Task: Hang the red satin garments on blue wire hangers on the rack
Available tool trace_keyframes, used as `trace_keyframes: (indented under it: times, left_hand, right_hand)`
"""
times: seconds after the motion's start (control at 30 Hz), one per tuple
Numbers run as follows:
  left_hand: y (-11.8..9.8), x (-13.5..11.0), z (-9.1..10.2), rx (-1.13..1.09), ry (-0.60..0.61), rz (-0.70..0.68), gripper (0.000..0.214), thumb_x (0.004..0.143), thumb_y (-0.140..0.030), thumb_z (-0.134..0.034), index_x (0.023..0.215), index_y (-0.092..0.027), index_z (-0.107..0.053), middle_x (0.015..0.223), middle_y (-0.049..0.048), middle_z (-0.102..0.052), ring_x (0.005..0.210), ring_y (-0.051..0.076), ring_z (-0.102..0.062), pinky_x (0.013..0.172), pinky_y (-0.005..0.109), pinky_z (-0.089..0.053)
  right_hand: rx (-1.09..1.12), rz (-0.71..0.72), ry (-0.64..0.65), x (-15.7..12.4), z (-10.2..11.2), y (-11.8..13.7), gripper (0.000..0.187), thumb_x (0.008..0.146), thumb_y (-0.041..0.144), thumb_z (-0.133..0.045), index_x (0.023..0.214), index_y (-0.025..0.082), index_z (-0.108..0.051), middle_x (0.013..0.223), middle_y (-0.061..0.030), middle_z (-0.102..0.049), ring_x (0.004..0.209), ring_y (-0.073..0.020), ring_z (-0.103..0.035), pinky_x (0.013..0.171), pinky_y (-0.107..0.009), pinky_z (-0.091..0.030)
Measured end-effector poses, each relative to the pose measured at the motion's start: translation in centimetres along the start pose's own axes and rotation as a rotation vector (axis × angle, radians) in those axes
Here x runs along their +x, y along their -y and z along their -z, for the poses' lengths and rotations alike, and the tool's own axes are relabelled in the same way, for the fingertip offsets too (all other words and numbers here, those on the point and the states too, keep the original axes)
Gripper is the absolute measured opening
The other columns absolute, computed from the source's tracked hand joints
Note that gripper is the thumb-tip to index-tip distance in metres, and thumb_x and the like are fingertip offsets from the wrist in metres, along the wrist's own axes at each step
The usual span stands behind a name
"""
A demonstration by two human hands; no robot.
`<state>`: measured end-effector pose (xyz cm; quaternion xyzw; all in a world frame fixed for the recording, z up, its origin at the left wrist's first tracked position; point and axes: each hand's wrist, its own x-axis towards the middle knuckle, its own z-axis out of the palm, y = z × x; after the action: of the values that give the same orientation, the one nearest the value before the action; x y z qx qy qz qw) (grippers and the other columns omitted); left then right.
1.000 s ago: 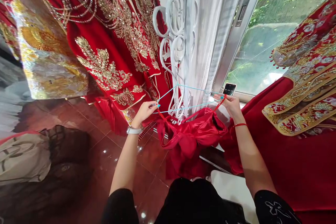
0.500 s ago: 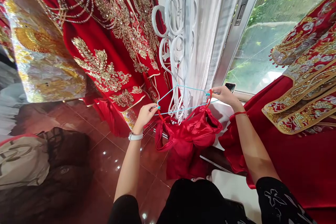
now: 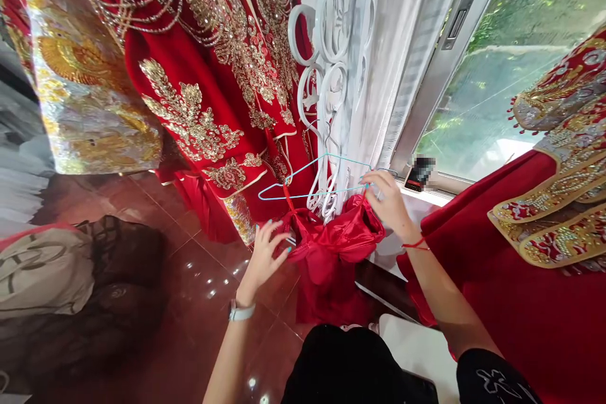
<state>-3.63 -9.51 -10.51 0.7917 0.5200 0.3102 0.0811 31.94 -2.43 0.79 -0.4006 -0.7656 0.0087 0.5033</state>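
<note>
A red satin dress (image 3: 326,246) hangs by thin straps from a light-blue wire hanger (image 3: 310,194), hooked on a white scrolled metal stand. My left hand (image 3: 262,259) is open, fingers spread, beside the dress's left side and below the hanger. At the hanger's right end is my right hand (image 3: 389,202), fingers parted and bent, fingertips by the right strap; it covers part of the hanger there. The left strap (image 3: 288,199) loops over the hanger near its left shoulder.
Red gowns with gold beading (image 3: 189,113) hang at the left, beside a white-and-gold garment (image 3: 95,120). The scrolled stand (image 3: 326,31) rises by a window (image 3: 483,88). More embroidered red clothes (image 3: 534,227) fill the right. A phone (image 3: 419,173) stands on the sill.
My left hand has let go of the left strap and dropped down, fingers spreading. The right hand has moved inward and its fingers have loosened. The hanger's left end now shows.
</note>
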Motion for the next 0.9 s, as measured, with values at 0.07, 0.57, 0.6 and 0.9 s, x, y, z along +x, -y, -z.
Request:
trace_keyframes:
  times: [0.07, 0.57, 0.6, 0.9]
  left_hand:
    - [0.8, -2.0, -0.1, -0.009, 0.196, 0.030, 0.021, 0.095, -0.036, -0.054, 0.091, -0.025, -0.071, 0.135, 0.0077, -0.064, 0.142, 0.033, -0.044, 0.122, 0.072, -0.015]
    - [-0.9, 3.0, 1.7, -0.632, -0.312, 0.552, 0.031, 0.082, -0.040, -0.067, 0.102, -0.023, -0.052, 0.063, -0.0072, -0.054, 0.051, 0.012, -0.055, 0.054, 0.024, -0.048]
    - [-0.6, 3.3, 1.6, -0.716, -0.319, 0.584, 0.036, 0.080, -0.043, -0.069, 0.103, -0.022, -0.051, 0.062, -0.0070, -0.057, 0.052, 0.013, -0.059, 0.056, 0.025, -0.051]
    - [1.1, 5.1, 2.7, -0.832, -0.626, 0.482, 0.087, 0.073, -0.048, -0.084, 0.140, -0.021, -0.037, 0.107, 0.0114, -0.076, 0.115, 0.025, -0.072, 0.102, 0.042, -0.058]
  right_hand:
    - [0.050, 0.055, 0.101, -0.6, -2.7, 0.9, 0.028, 0.090, 0.012, -0.048, 0.101, 0.025, -0.070, 0.104, -0.0075, -0.070, 0.108, -0.0268, -0.063, 0.102, -0.049, -0.050]
    - [0.061, -0.176, 0.350, 0.7, -16.1, 5.6, 0.038, 0.100, 0.033, -0.055, 0.137, 0.029, -0.065, 0.125, -0.0086, -0.073, 0.123, -0.0286, -0.062, 0.124, -0.060, -0.015]
    - [0.062, -0.211, 0.356, 1.0, -16.4, 5.6, 0.035, 0.101, 0.036, -0.054, 0.132, 0.030, -0.068, 0.118, -0.0077, -0.076, 0.115, -0.0272, -0.065, 0.124, -0.060, -0.015]
    - [0.015, -0.328, 0.300, 0.3, -17.7, 6.1, 0.031, 0.101, 0.046, -0.055, 0.104, 0.029, -0.081, 0.098, -0.0063, -0.079, 0.099, -0.0255, -0.062, 0.114, -0.054, -0.020]
